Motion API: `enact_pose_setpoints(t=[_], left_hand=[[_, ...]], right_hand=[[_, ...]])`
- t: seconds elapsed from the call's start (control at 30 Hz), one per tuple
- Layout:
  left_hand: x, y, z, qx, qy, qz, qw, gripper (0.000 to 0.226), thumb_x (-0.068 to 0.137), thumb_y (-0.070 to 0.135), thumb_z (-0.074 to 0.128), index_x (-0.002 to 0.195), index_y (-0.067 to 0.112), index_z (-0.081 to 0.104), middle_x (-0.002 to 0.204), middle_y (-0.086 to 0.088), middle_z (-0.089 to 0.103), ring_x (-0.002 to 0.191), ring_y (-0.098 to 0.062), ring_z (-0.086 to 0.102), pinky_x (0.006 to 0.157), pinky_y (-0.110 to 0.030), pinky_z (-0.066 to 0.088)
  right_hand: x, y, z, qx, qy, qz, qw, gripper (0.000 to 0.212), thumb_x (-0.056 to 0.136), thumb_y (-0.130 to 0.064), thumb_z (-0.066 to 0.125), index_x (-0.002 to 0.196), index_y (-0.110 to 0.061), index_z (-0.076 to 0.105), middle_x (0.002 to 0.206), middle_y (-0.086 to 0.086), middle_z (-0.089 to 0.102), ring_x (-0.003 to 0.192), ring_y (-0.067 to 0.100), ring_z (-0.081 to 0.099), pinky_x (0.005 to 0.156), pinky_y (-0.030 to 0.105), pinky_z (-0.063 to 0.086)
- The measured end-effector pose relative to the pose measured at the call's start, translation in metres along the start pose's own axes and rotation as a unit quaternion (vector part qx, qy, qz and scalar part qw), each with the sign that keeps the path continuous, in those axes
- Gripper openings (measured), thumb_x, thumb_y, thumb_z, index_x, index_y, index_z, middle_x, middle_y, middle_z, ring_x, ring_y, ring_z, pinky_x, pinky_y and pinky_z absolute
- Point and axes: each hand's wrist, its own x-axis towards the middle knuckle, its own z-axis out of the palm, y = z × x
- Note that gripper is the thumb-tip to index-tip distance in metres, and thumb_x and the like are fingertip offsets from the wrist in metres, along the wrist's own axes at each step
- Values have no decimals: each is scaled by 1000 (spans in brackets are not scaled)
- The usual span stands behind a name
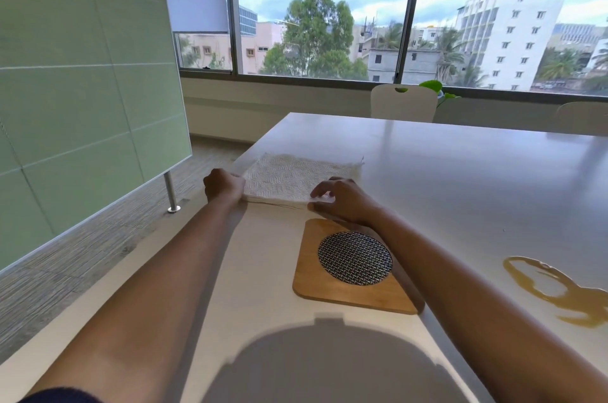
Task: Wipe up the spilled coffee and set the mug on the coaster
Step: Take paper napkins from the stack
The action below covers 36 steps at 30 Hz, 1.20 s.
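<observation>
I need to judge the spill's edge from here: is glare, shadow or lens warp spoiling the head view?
Head view: wide-angle bend curves the window frame and table edges; window light gives soft sheen on the far tabletop, none on the coffee spill, which is sharp but cut by the right frame edge; a rounded shadow darkens the near table; both hands slightly soft.

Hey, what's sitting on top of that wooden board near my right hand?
A round, dark woven-pattern coaster lies flat on the wooden board, nothing on it. The right hand and wrist overhang the board's far edge, hiding that strip. No mug is in view.
</observation>
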Motion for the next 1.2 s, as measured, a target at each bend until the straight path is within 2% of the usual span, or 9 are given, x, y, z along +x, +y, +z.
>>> enact_pose_setpoints(t=[0.23, 0.43, 0.57, 0.67, 0.73, 0.87, 1.03, 1.13, 1.2], left_hand=[[10, -11, -6, -91, -19, -45, 995, 27, 85, 17, 65, 109, 8, 73, 119, -14, 68, 115, -28, 61, 100, -36, 49], [14, -17, -4, -102, -18, -29, 994, 27, 86, 20, 63, 108, 9, 74, 116, -13, 70, 113, -29, 63, 98, -37, 51], [15, -20, -2, -111, -14, -19, 994, 23, 86, 14, 64, 105, 11, 75, 114, -11, 71, 110, -25, 64, 98, -32, 50], [16, -22, 0, -147, -19, -23, 989, 20, 83, 10, 66, 101, 8, 75, 109, -12, 73, 103, -25, 67, 94, -30, 53], [17, -23, 1, -191, -28, -33, 981, 19, 81, 3, 66, 97, 5, 75, 106, -16, 73, 100, -28, 69, 94, -37, 54], [21, -26, 3, -206, -35, -38, 977, 19, 79, -1, 63, 92, 5, 76, 103, -17, 73, 98, -29, 70, 93, -40, 55], [17, -26, 2, -202, -35, -24, 978, 23, 79, -2, 59, 92, 5, 76, 102, -17, 73, 100, -30, 69, 94, -41, 54], [13, -24, 0, -176, -29, -10, 984, 24, 81, 1, 59, 97, 7, 76, 104, -14, 74, 100, -27, 69, 94, -35, 54], [11, -23, -2, -157, -25, -4, 987, 24, 83, 4, 59, 99, 8, 76, 105, -11, 73, 102, -25, 68, 92, -29, 53]], right_hand=[[15, -6, -8, -6, -14, 21, 1000, 30, 91, -39, 57, 104, -17, 73, 113, 2, 72, 108, 21, 60, 98, 33, 46], [32, -20, -16, 1, -22, 25, 999, 37, 92, -36, 56, 100, -4, 73, 108, 13, 72, 104, 26, 63, 91, 34, 47], [48, -52, -2, 60, 23, -17, 998, 28, 89, -30, 63, 104, -8, 73, 108, 7, 74, 98, 19, 67, 78, 16, 41], [59, -75, 16, 74, 19, -30, 997, 29, 86, -26, 68, 107, -6, 72, 109, 9, 73, 100, 21, 68, 86, 21, 45], [64, -85, 25, 82, 5, -32, 996, 34, 84, -26, 70, 111, -6, 69, 113, 9, 72, 104, 22, 67, 91, 24, 45], [70, -93, 36, 85, -1, -24, 996, 37, 82, -26, 72, 114, -8, 68, 115, 7, 70, 106, 21, 65, 90, 24, 44], [73, -99, 40, 94, 30, 3, 995, 27, 81, -29, 68, 104, -15, 72, 111, 7, 71, 104, 25, 65, 89, 33, 52], [72, -101, 43, 99, 53, 22, 993, 26, 79, -34, 68, 98, -17, 72, 108, 8, 70, 100, 27, 65, 83, 34, 54], [72, -101, 44, 107, 58, 28, 992, 28, 78, -36, 70, 98, -16, 71, 108, 8, 70, 100, 27, 65, 85, 35, 53]])
